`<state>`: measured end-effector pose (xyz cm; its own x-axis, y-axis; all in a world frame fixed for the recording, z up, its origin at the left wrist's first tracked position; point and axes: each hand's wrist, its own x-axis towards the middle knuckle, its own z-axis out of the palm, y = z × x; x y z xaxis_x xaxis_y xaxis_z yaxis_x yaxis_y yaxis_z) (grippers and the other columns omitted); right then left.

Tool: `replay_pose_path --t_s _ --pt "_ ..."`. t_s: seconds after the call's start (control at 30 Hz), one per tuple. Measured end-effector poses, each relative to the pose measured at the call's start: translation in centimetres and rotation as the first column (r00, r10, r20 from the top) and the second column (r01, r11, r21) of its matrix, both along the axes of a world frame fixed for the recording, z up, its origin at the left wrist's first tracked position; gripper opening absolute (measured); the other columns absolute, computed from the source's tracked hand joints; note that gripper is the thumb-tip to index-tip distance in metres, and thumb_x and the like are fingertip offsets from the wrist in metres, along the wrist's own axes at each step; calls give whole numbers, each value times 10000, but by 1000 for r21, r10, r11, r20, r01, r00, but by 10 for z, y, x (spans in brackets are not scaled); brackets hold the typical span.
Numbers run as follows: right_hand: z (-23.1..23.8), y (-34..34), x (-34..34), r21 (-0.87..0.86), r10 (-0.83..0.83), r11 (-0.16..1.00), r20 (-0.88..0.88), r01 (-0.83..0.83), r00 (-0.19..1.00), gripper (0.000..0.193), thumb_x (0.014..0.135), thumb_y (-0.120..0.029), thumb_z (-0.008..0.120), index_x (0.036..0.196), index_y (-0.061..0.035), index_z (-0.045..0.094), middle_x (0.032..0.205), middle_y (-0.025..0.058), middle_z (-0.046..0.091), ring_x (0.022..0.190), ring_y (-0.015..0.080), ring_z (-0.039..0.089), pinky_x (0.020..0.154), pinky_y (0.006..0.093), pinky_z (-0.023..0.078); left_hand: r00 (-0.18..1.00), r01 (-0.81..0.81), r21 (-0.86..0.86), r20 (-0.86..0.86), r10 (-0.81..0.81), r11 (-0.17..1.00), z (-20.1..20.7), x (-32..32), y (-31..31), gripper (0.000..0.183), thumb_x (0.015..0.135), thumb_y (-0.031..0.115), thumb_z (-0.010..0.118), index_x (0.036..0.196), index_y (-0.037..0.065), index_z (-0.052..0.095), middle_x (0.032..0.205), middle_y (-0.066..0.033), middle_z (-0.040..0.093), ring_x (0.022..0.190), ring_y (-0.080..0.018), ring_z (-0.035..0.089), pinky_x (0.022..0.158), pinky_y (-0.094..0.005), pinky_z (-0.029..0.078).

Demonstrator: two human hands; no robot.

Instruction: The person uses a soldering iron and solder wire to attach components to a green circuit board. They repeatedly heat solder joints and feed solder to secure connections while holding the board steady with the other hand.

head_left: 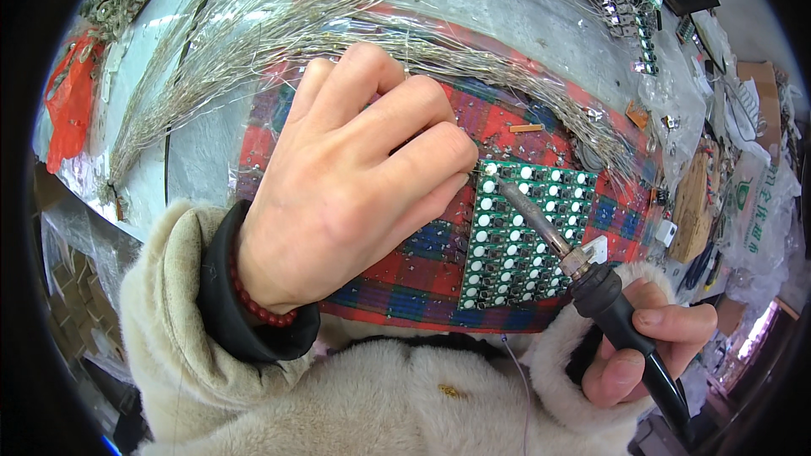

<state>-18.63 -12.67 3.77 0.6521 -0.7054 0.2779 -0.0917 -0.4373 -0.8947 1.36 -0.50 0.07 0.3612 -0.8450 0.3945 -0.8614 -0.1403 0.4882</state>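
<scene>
Green rectangular circuit-board panel [517, 255], set with rows of round white parts and small black ones, lies just right of centre on a red-and-blue plaid cloth [405, 283]. Step in hand, by my reading: soldering at the panel's upper left corner. Right hand [676, 325] has its fingers closed around a black-handled soldering iron [606, 291], the metal shaft slanting up and left across the panel. Tip is at the first white part of the top row (contact or slight gap: cannot tell). Left hand [355, 160] is bent over just beside that corner, fingers curled; fingertips are hidden, so I cannot tell whether they pinch anything.

Next move probably calls for a steady tip on one joint, the panel kept from sliding, and left fingers clear of the hot shaft.

Surroundings: a long loose bundle of thin silvery wires [473, 55] arcs behind the left hand and down past the panel's upper right, near enough to snag. Small shiny specks litter the cloth; a short flat copper-coloured strip [527, 128] lies beyond the panel's top edge. Farther off: a crumpled red plastic bag [70, 105] at left, a brown wooden block [693, 203] at right. Neither obstructs.
</scene>
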Motion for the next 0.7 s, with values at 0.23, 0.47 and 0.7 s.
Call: replay_pose_path --t_s 0.23,0.47,0.7 --pt "-1 6 3 -32 -34 999 -19 33 999 510 844 -455 695 942 -77 367 585 -15 354 518 69 350 521 233 301 1000 -6 -11 15 7 1000 -1 -1 0 236 610 63 767 812 111 655 839 0 594 834 -232 498 763 -340 405" --pt "1 4 1 -41 4 999 -15 -4 1000 515 831 -442 720 938 -74 376 583 -20 347 508 65 336 498 227 273 1000 -4 -19 19 4 1000 -1 -2 1 238 609 63 764 813 110 652 835 2 590 840 -234 492 767 -343 405" --pt "0 4 1 -9 19 1000 9 -19 1000 497 818 -398 746 940 -79 385 587 -19 353 510 60 332 501 221 261 999 0 -13 40 0 1000 -1 -1 1 235 608 71 764 810 116 651 830 3 585 837 -229 495 765 -335 403"
